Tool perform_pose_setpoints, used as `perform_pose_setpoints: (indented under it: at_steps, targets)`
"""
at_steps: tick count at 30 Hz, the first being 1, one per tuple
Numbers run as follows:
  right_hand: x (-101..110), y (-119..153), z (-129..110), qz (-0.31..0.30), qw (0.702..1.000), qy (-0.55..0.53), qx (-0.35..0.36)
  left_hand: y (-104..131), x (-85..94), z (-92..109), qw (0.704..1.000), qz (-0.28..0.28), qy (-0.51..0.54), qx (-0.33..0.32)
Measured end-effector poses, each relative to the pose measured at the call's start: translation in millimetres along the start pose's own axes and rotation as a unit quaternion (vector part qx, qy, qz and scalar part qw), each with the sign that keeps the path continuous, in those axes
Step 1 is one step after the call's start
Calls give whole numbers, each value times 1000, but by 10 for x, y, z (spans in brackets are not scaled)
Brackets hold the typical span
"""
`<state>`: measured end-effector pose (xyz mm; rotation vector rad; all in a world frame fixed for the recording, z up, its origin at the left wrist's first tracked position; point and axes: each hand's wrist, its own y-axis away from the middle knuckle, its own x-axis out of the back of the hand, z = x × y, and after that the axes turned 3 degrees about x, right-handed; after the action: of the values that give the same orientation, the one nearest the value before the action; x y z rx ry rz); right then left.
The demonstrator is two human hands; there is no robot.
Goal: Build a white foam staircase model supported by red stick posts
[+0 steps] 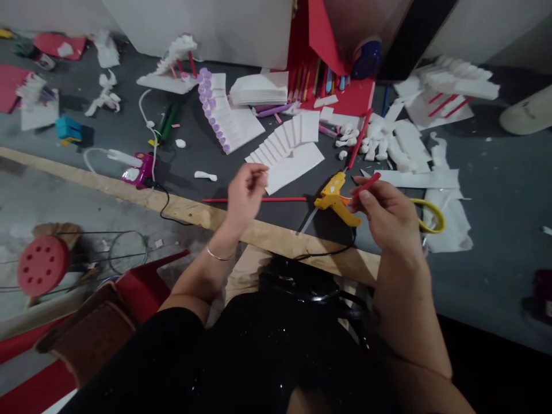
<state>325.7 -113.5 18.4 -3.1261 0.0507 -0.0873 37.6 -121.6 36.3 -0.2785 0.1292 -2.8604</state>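
My right hand (390, 213) is closed, with a short red stick (367, 183) pinched between thumb and fingers. Just left of it, a yellow hot glue gun (334, 198) lies on the table with a clear glue stick in its back. My left hand (245, 192) has its fingers curled together beside a folded white paper piece with steps (297, 167); what they hold, if anything, is hidden. A long thin red stick (284, 199) lies along the table edge, passing behind my left hand. Another red stick (360, 138) rests beyond the glue gun.
A stepped white piece edged with purple rounds (235, 118) lies behind. White scraps (407, 144) and yellow-handled scissors (435, 217) are at right. A purple glue gun (140, 169) sits left, near the wooden table edge (196, 214). Coloured pens (308, 83) lie at the back.
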Motion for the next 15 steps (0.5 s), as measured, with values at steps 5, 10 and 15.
perform_pose_setpoints:
  at_steps: [5,10,15]
  targets:
    - [-49,2,35,24,1000,0,-10,-171,300,-60,994,54,-89,-19]
    - [-28,-22,-4,53,999,-5,1,-242,165,-16,985,-7,-151,-81]
    - [52,1,8,66,998,-3,2,-796,651,-216,970,87,-203,-97]
